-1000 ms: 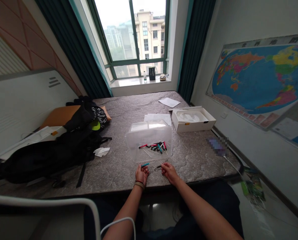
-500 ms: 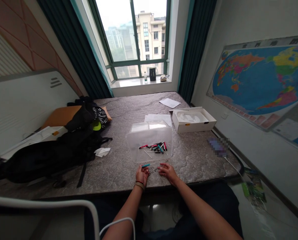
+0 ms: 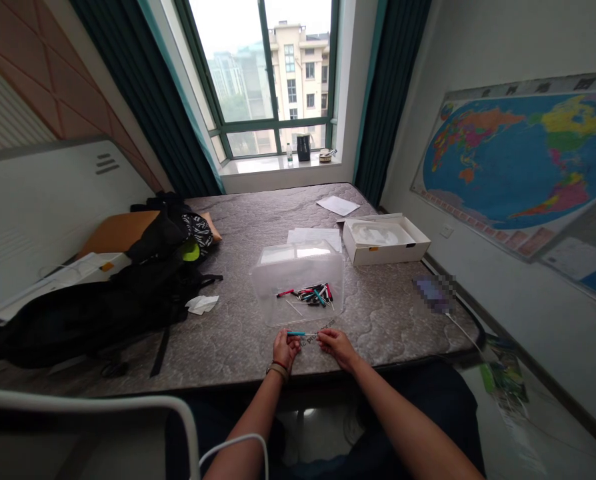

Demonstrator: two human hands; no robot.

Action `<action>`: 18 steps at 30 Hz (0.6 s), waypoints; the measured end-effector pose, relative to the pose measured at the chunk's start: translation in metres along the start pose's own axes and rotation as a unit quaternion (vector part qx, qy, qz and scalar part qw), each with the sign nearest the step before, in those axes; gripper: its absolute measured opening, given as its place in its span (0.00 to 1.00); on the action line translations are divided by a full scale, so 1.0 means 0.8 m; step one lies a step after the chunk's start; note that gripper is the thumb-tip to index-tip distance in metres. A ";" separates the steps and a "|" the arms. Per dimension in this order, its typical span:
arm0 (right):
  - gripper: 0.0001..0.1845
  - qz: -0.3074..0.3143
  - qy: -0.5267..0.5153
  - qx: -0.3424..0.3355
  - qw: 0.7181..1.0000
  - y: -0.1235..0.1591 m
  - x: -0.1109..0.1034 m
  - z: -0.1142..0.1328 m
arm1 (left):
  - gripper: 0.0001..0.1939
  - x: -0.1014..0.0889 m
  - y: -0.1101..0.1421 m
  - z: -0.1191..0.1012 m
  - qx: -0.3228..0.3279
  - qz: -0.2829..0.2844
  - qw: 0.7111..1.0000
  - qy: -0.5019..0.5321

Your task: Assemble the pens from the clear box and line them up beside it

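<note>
Grey quilted mattress (image 3: 378, 317) fills mid-frame, window (image 3: 258, 80) at top. Left hand (image 3: 285, 350) and right hand (image 3: 339, 348) curled just inside near edge, slim teal tool (image 3: 295, 333) between them (pinch too small for me to read). Clear plastic tub (image 3: 298, 280) just ahead, holding tool pile (image 3: 308, 295). White box (image 3: 385, 241) to right; black backpack (image 3: 103, 313) at left. Pixelated object (image 3: 435, 293) near right edge, unreadable.

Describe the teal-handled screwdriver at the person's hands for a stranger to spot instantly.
On the grey quilted mattress, find the clear plastic tub. Outside its near edge, at the person's left hand and right hand, lies the teal-handled screwdriver, the only one outside the tub.
</note>
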State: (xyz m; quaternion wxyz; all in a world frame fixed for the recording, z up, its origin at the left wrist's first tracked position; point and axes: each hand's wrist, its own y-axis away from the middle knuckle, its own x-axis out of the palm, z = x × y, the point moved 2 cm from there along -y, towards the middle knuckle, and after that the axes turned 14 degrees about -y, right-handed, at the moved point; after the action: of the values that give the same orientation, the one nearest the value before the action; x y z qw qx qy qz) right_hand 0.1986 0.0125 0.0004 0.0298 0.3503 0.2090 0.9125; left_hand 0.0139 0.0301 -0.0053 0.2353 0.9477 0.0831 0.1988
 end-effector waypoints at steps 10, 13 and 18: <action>0.24 -0.021 -0.005 -0.042 0.999 0.004 0.007 0.002 | 0.09 -0.006 0.001 -0.004 0.005 -0.023 0.998 0.065; 0.23 -0.020 0.019 -0.038 0.999 0.002 0.007 0.000 | 0.09 -0.006 -0.001 -0.002 0.004 -0.020 0.997 0.069; 0.22 -0.019 0.031 -0.032 0.999 -0.003 0.004 -0.004 | 0.10 -0.008 -0.002 0.000 0.004 -0.018 0.998 0.067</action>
State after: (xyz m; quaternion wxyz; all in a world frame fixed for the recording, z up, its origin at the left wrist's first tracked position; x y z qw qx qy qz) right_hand 0.1942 0.0141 -0.0006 0.0517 0.3166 0.1873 0.9284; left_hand 0.0082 0.0298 -0.0084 0.2287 0.9315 0.1170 0.2574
